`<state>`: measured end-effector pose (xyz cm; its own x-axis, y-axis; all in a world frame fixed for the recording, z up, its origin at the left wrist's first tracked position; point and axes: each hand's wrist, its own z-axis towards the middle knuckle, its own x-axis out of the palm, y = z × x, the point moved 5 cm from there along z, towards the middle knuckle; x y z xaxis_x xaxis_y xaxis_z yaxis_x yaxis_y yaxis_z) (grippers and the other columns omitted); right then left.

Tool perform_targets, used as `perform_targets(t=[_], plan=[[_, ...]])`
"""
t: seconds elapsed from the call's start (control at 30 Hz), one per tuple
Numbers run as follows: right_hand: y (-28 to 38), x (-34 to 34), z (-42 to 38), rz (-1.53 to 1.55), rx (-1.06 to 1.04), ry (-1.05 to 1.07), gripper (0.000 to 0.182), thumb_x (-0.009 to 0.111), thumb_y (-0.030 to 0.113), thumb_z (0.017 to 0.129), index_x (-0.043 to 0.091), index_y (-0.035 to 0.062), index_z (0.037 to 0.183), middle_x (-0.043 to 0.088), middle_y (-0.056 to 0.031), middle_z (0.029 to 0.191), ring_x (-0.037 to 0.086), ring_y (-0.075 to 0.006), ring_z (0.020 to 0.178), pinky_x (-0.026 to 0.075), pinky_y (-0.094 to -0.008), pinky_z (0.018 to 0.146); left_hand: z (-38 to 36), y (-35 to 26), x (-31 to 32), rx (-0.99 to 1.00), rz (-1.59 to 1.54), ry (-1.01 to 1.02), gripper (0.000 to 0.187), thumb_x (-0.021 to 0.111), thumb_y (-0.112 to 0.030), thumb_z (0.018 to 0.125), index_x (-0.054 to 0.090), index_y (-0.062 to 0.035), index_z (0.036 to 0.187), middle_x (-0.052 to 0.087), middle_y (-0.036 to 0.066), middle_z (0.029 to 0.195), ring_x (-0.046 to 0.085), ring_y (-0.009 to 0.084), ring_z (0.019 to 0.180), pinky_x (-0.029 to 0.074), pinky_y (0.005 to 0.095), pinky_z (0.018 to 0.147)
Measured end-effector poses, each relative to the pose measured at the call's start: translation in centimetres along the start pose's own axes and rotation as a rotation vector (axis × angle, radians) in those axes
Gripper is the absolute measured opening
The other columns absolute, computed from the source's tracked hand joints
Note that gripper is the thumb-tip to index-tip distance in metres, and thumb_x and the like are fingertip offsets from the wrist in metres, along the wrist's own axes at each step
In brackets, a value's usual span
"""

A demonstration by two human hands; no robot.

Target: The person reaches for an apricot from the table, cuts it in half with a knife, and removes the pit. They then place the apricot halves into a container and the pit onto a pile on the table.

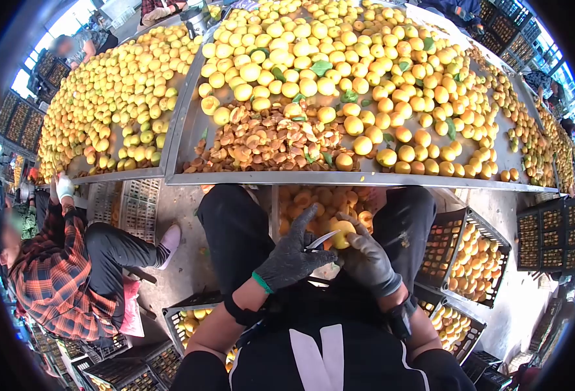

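Observation:
My left hand [291, 255], in a dark grey glove with a green cuff, is closed around a small curved knife [321, 240]. Its blade touches a yellow fruit [343, 234]. Gripping that fruit is my right hand [369, 260], in a grey coated glove, fingertips around its right side. Both hands are close together above my lap. Beneath and beyond them, between my knees, a crate of cut orange fruit [294, 207] is partly hidden by my left hand. The knife's handle is hidden inside my left glove.
A metal table [365, 178] stands beyond my knees, with whole yellow fruits and a pile of brown-orange pieces [268, 138]. Black crates of fruit [473, 260] stand at my right, another [193, 320] at my left. A person in a plaid shirt [59, 280] sits at the left.

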<state>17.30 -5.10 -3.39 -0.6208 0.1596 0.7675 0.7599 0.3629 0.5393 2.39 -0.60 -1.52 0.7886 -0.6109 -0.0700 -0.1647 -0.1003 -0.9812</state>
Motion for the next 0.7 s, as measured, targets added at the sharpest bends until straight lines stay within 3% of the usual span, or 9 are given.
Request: perform_targets(t=[0.07,0.13,0.17,0.23,0.3,0.43,0.53,0.63,0.7], plan=[[-0.9,-1.4,0.2,0.005,0.011,0.036,0.041,0.052,0.027,0.096,0.041,0.0073,0.131,0.057,-0.0144,0.113,0.059,-0.0219,0.082,0.047,-0.0308,0.067,0.0,0.1,0.2,-0.021,-0.032,-0.015,0.096,0.075,-0.006,0.08,0.01,-0.0123,0.151,0.058,0.002,0.08,0.054,0.0081,0.069,0.046,0.0244,0.061],[-2.0,-1.5,0.3,0.411,0.124,0.177,0.046,0.052,0.031,0.097,0.039,0.0069,0.134,0.055,-0.0133,0.117,0.059,-0.0243,0.09,0.047,-0.0321,0.073,-0.2,0.4,0.3,-0.043,-0.063,-0.029,0.097,0.074,-0.007,0.081,0.008,-0.0118,0.151,0.059,0.002,0.081,0.055,0.0087,0.07,0.046,0.0247,0.062],[-2.3,-1.8,0.2,0.413,0.124,0.178,0.046,0.052,0.031,0.097,0.039,0.0069,0.134,0.055,-0.0133,0.117,0.059,-0.0243,0.09,0.047,-0.0321,0.073,-0.2,0.5,0.3,-0.053,-0.055,-0.031,0.097,0.075,-0.009,0.081,0.008,-0.0114,0.151,0.06,0.003,0.082,0.056,0.0095,0.071,0.047,0.0256,0.063],[-2.3,-1.7,0.2,0.145,-0.002,-0.043,0.047,0.054,0.032,0.097,0.04,0.0066,0.134,0.052,-0.0111,0.119,0.057,-0.0228,0.099,0.047,-0.0319,0.083,-0.4,0.8,0.4,-0.064,-0.044,-0.036,0.097,0.075,-0.01,0.081,0.007,-0.0109,0.151,0.061,0.004,0.083,0.057,0.0104,0.072,0.047,0.0265,0.065],[-1.5,0.3,-0.3,0.088,-0.081,-0.014,0.047,0.057,0.029,0.096,0.041,0.0065,0.134,0.052,-0.0094,0.119,0.056,-0.0207,0.102,0.047,-0.0312,0.087,-0.8,0.7,0.5,0.006,0.177,-0.055,0.1,0.076,-0.026,0.081,0.007,-0.0064,0.15,0.063,0.012,0.086,0.064,0.0209,0.077,0.051,0.0351,0.075],[-0.5,0.9,-0.7,-0.186,-0.194,0.081,0.054,0.068,0.02,0.089,0.042,0.0069,0.135,0.051,-0.0049,0.119,0.054,-0.015,0.107,0.044,-0.0288,0.096,-1.3,-0.1,0.3,-0.055,0.372,-0.064,0.098,0.075,-0.028,0.081,0.01,-0.0073,0.15,0.061,0.012,0.085,0.064,0.0253,0.076,0.052,0.0372,0.073],[0.1,0.9,-1.1,-0.405,-0.257,0.014,0.064,0.074,0.014,0.084,0.04,0.007,0.137,0.05,-0.0035,0.12,0.052,-0.0141,0.108,0.043,-0.0271,0.096,-1.7,-1.6,0.2,-0.055,0.405,-0.073,0.089,0.074,-0.03,0.082,0.019,-0.0074,0.148,0.059,0.015,0.084,0.063,0.0275,0.075,0.052,0.0382,0.071],[0.6,1.3,-1.6,-0.427,-0.229,0.026,0.067,0.077,0.013,0.08,0.04,0.0061,0.137,0.05,-0.0037,0.122,0.052,-0.0137,0.108,0.043,-0.0262,0.096,-1.8,-1.9,0.7,-0.169,0.387,0.016,0.077,0.072,-0.03,0.082,0.03,-0.0073,0.142,0.06,0.018,0.088,0.065,0.0302,0.08,0.052,0.0401,0.072],[0.6,1.0,-1.7,-0.454,-0.256,0.012,0.068,0.077,0.012,0.08,0.04,0.0058,0.137,0.05,-0.0036,0.122,0.052,-0.0137,0.108,0.044,-0.0264,0.096,-2.0,-2.0,0.8,0.003,0.467,-0.104,0.062,0.072,-0.025,0.083,0.041,-0.0099,0.134,0.061,0.016,0.089,0.065,0.0326,0.079,0.051,0.0396,0.069]])
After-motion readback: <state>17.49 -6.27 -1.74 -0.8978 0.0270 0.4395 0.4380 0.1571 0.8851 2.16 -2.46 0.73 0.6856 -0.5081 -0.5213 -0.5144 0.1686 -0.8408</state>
